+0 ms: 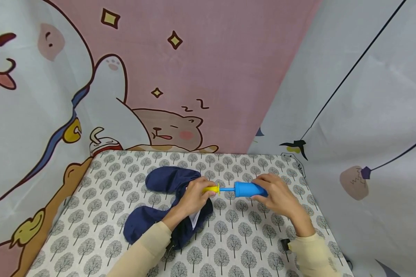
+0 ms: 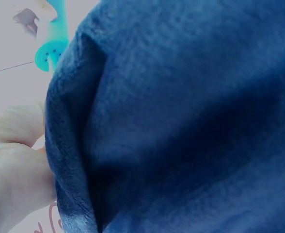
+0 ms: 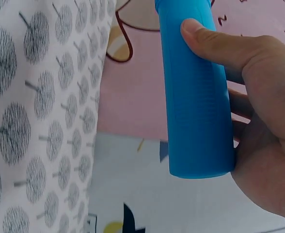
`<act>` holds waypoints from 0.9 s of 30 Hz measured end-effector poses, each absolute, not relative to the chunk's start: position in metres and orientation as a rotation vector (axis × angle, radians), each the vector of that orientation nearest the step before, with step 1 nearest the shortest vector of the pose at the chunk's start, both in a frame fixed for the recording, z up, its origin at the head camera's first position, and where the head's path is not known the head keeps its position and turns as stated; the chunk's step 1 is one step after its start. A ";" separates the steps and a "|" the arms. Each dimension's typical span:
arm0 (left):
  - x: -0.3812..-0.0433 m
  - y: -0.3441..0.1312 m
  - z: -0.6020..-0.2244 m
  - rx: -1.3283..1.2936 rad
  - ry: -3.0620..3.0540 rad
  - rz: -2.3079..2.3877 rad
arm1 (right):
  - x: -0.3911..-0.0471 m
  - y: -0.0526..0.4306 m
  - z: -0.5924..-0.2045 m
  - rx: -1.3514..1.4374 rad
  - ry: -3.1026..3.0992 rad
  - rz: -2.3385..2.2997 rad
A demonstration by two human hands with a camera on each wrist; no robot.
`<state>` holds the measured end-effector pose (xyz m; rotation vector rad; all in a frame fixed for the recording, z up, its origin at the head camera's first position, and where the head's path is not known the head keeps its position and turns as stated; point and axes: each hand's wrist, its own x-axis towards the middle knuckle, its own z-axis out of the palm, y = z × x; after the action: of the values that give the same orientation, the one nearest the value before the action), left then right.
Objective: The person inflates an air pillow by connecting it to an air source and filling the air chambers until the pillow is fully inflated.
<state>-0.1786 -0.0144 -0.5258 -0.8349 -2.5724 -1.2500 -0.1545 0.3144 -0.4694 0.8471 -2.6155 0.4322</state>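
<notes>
A hand pump with a blue barrel (image 3: 198, 107) is held between both hands. My right hand (image 1: 276, 194) grips that barrel, thumb along its side in the right wrist view. Its thin blue rod (image 1: 227, 189) is drawn out leftward and ends in a yellow piece (image 1: 211, 189), which my left hand (image 1: 195, 196) grips. Beneath the left hand and forearm lies a navy, curved soft item with rounded ends (image 1: 168, 179), perhaps a neck pillow. A white tag (image 1: 194, 219) shows on it. In the left wrist view its navy fabric (image 2: 181, 107) hides most of the left hand.
The table (image 1: 228, 240) wears a white cloth printed with grey trees. Printed cartoon curtains (image 1: 228, 77) stand behind and at both sides. By the right sleeve sits a small black object (image 1: 285, 244), its kind unclear.
</notes>
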 end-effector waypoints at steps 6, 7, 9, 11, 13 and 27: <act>-0.177 -0.013 -0.526 -0.840 -2.584 -1.265 | -0.156 0.293 -0.473 0.855 -2.639 0.406; -0.178 -0.013 -0.527 -0.847 -2.576 -1.266 | -0.156 0.290 -0.474 0.860 -2.638 0.398; -0.177 -0.013 -0.528 -0.862 -2.553 -1.270 | -0.156 0.284 -0.476 0.867 -2.639 0.380; -0.177 -0.013 -0.529 -0.880 -2.535 -1.268 | -0.156 0.279 -0.477 0.881 -2.635 0.368; -0.177 -0.013 -0.530 -0.896 -2.523 -1.270 | -0.156 0.276 -0.478 0.887 -2.632 0.352; -0.177 -0.017 -0.526 -0.944 -2.553 -1.217 | -0.148 0.324 -0.474 0.822 -2.739 0.446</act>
<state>-0.1771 -0.0173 -0.5256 -0.9442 -2.5525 -1.2166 -0.1485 0.3241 -0.4737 0.8219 -2.7391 0.4456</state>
